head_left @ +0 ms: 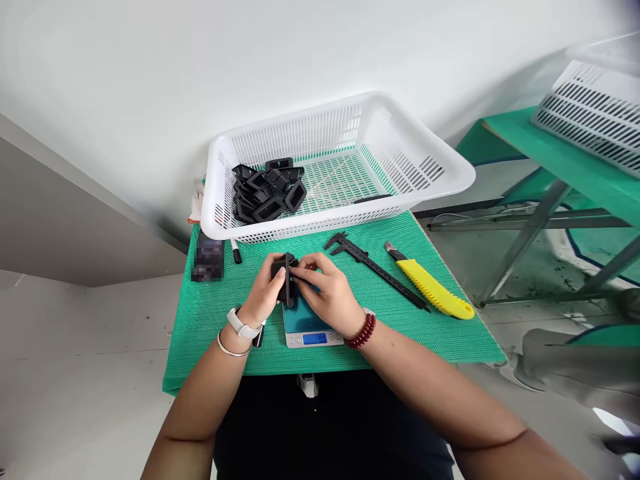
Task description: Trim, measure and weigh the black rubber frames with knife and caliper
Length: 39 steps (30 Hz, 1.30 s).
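Note:
My left hand (267,291) grips a black plastic part (289,280) with a flat flange, its thumb pressed against the near side. My right hand (327,293) is closed at the part's right side, thumb and fingertips pinching at its edge; the exact spot is hidden by the fingers. Both hands are above a small digital scale (300,323) with a blue-lit display, its plate partly covered by the right hand. Behind them, a white plastic basket (320,219) holds several similar black parts (270,190) piled at its left end.
Right of the scale lie a black caliper (377,268) and a yellow utility knife (435,288), blade exposed. A marker (237,252) and a blurred dark packet (208,257) are at left. A green mat (225,353) covers the table. Another basket (590,110) stands on a table at right.

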Each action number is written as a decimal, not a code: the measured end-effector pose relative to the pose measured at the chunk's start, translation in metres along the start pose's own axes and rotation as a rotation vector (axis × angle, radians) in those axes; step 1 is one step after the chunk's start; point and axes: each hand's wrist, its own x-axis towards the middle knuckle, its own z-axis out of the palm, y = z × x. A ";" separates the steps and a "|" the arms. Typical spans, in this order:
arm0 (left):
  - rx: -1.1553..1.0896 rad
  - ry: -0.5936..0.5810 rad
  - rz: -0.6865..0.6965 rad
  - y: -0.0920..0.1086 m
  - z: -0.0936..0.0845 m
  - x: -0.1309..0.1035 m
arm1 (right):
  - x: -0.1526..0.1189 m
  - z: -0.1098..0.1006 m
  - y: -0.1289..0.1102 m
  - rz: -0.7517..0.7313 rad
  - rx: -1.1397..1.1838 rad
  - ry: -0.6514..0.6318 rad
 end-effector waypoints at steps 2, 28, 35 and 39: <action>-0.003 -0.018 -0.008 -0.002 0.000 0.000 | 0.000 0.001 0.001 0.028 -0.079 0.027; -0.017 0.025 0.030 -0.008 -0.002 0.001 | -0.002 -0.001 -0.008 0.131 -0.095 -0.137; -0.018 0.043 0.076 -0.008 -0.002 0.001 | -0.003 0.000 -0.007 0.093 -0.136 -0.060; 0.156 0.059 0.130 -0.011 -0.003 -0.001 | -0.003 0.001 -0.003 0.032 -0.243 -0.058</action>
